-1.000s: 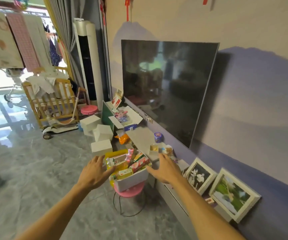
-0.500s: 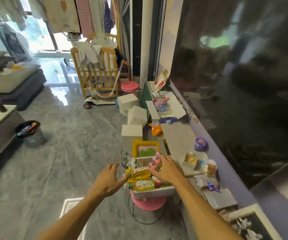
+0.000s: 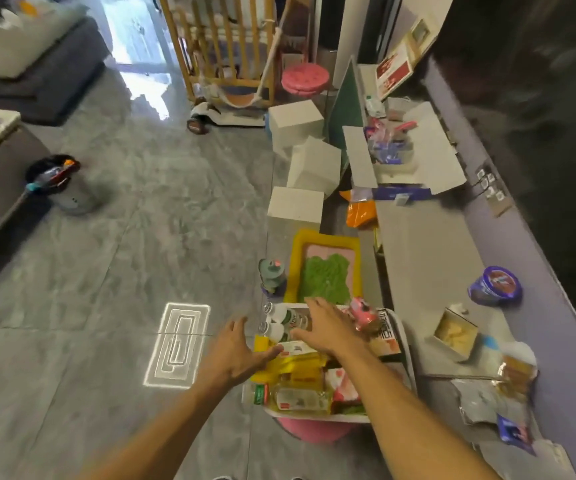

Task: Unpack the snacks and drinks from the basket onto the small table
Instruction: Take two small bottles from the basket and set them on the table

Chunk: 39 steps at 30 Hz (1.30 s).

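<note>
A white basket (image 3: pixel 408 362) full of snacks and drinks stands on a pink stool (image 3: pixel 310 432). Inside lie yellow packets (image 3: pixel 290 368), white-capped bottles (image 3: pixel 279 320), a yellow drink bottle (image 3: pixel 297 398) and a pink packet (image 3: pixel 364 315). My left hand (image 3: pixel 236 353) is spread at the basket's left side, fingers straight, touching the yellow packets. My right hand (image 3: pixel 328 329) is flat over the bottles in the basket's far part, fingers extended. Neither hand grips anything. A low yellow-rimmed tray table (image 3: pixel 326 239) with a green mat stands just beyond the basket.
A long grey low cabinet (image 3: pixel 425 258) runs along the right, bearing a blue tub (image 3: pixel 494 285), an open box (image 3: pixel 456 336) and loose wrappers. White boxes (image 3: pixel 297 206) and a small can (image 3: pixel 272 273) stand beyond the basket. A bin (image 3: pixel 56 183) is at left on the marble floor.
The view has tilted down and drawn closer to the basket. Both hands have come in over it, the right one now above the bottles, the left at its left edge.
</note>
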Available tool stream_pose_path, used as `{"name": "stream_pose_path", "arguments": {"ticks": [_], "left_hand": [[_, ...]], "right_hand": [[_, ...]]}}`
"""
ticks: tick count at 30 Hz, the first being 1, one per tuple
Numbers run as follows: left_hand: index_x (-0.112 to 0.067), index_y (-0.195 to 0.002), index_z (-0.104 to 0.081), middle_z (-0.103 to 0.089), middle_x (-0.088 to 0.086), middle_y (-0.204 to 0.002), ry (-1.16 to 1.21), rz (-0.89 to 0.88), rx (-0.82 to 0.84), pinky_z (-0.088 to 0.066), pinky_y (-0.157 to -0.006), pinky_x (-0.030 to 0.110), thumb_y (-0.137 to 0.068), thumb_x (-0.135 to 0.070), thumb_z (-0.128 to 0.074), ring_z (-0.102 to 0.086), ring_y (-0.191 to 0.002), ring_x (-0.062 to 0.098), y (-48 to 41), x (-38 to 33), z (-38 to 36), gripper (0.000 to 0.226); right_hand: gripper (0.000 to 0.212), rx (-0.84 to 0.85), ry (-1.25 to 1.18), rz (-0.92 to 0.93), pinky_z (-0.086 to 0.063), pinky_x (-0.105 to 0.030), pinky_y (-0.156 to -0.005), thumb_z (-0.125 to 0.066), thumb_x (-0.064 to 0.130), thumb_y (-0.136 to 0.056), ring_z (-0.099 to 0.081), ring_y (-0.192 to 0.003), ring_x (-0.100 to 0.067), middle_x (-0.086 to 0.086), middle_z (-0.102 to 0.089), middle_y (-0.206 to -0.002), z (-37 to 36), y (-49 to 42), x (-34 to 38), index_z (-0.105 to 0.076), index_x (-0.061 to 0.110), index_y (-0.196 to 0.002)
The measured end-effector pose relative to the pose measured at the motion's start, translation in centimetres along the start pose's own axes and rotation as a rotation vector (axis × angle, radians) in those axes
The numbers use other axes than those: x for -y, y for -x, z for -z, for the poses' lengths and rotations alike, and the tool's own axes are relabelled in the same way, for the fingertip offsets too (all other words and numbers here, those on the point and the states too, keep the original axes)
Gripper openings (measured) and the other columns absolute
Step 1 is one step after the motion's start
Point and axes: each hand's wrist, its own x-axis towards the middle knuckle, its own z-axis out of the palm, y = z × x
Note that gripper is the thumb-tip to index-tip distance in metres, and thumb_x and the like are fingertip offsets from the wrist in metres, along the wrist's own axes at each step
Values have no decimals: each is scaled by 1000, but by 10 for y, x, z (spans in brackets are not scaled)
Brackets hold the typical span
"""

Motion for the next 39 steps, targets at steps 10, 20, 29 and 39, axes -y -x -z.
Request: {"name": "stream_pose_path", "arguments": {"ticks": [10, 20, 29, 39], "left_hand": [[-34, -104, -62, -65, -17, -85, 285, 127, 102, -43, -59, 15, -86, -46, -85, -58, -74, -7, -107, 29, -99, 31], [-32, -89, -62, -75, -11, -88, 342, 5, -47, -61, -68, 37, -83, -49, -84, -72, -81, 4, -104, 9, -86, 28], [-40, -118, -69, -79, -13, -109, 259, -339, -95, -64, -80, 40, -79, -58, -84, -74, -99, 4, -65, -75, 33, 45], [-45, -98, -70, -77, -16, -100, 263, -798, 44, -60, -76, 30, -81, -54, -87, -73, -93, 1, 75, -206, 165, 25]], "right_hand": [[65, 35, 43, 159, -44, -51, -109, -65, 29, -104, -46, -139, -37, -10, -42, -158, -111, -144, -18, -36, 17, -161], [31, -121, -237, 106, -41, -38, -83, -63, 24, -104, -57, -117, -32, -8, -50, -134, -98, -117, -35, -51, 12, -131], [44, -402, -440, -8, -47, -33, -92, -67, 35, -102, -57, -121, -15, 5, -51, -137, 33, 1, -47, -55, 23, -142], [42, -860, -504, -153, -55, -37, -87, -81, 35, -90, -66, -106, -21, -2, -64, -122, 174, 213, 0, -68, 19, -127]]}}
